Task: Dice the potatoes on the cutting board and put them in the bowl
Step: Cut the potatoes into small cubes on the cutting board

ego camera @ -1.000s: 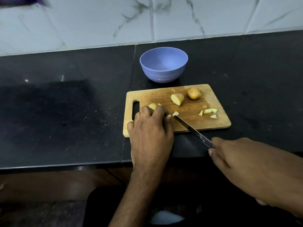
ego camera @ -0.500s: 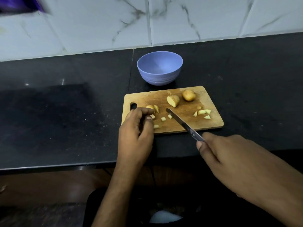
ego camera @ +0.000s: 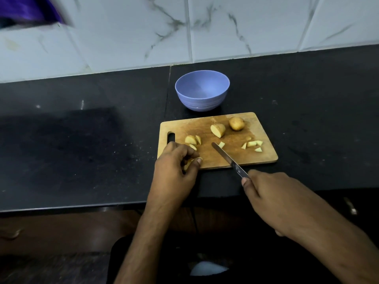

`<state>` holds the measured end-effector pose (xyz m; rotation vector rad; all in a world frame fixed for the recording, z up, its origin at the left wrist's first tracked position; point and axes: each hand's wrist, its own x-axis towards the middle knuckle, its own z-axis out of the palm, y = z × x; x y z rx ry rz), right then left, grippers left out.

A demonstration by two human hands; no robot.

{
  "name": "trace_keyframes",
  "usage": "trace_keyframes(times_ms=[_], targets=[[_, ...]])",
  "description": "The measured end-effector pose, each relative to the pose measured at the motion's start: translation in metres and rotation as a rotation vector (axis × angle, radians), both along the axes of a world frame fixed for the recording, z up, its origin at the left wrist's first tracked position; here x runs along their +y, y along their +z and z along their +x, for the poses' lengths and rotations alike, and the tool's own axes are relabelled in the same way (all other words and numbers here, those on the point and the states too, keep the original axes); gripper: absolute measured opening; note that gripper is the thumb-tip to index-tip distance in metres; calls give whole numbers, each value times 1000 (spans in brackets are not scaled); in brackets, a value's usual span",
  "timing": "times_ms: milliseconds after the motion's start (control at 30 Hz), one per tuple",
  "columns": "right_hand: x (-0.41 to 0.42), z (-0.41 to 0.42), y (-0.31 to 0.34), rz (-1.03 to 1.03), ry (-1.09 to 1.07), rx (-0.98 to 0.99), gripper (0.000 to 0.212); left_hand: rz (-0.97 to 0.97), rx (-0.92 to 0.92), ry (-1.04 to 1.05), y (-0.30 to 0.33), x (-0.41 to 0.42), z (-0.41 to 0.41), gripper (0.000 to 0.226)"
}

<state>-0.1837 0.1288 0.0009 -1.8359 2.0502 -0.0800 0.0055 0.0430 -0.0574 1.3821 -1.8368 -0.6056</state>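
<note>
Right hand (ego camera: 272, 193), nearest of all and off the near edge of the cutting board (ego camera: 266, 154), has its fingers closed round the handle of the knife (ego camera: 227, 158); the handle itself is hidden inside the grip. The blade lies low across the board's near middle, its tip beside one small cut piece (ego camera: 221, 144). Left hand (ego camera: 176, 167) sits at the board's near left corner with fingers curled, pinching pale potato pieces (ego camera: 189, 162) between thumb and fingertips; how many it holds cannot be made out. Change noted: a second ago this hand was pressed over a potato under the blade; it has since drawn back towards the corner and begun gathering, while the knife has stopped cutting. Judgement: one round of dicing is done and collection of the dice for transfer is starting. Further along the board's left side lies a cut potato chunk (ego camera: 191, 139) with a slice against it. A cluster of diced pieces (ego camera: 252, 145) lies on the board's right side. Towards the far edge sit a half potato (ego camera: 218, 130) and a whole potato (ego camera: 236, 123), both undiced, so most cutting remains. Beyond the board's far edge, on the dark surface (ego camera: 82, 140), stands the blue bowl (ego camera: 202, 90), apparently empty. A blurred purple object (ego camera: 30, 9) far left of the board is cut off and unidentifiable.
</note>
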Motion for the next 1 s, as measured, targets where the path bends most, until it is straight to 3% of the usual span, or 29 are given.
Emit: trace_keyframes(times_ms=[133, 367, 667, 1000], targets=[[6, -9, 4, 31, -48, -26, 32, -28, 15, -3, 3, 1, -9, 6], [10, -22, 16, 64, -118, 39, 34, -64, -167, -71, 11, -8, -44, 12], [1, -18, 16, -7, -75, 1, 31, -9, -99, -96, 11, -18, -51, 21], [3, -12, 5, -11, -12, -8, 28, -53, -92, -61, 6, -17, -52, 10]])
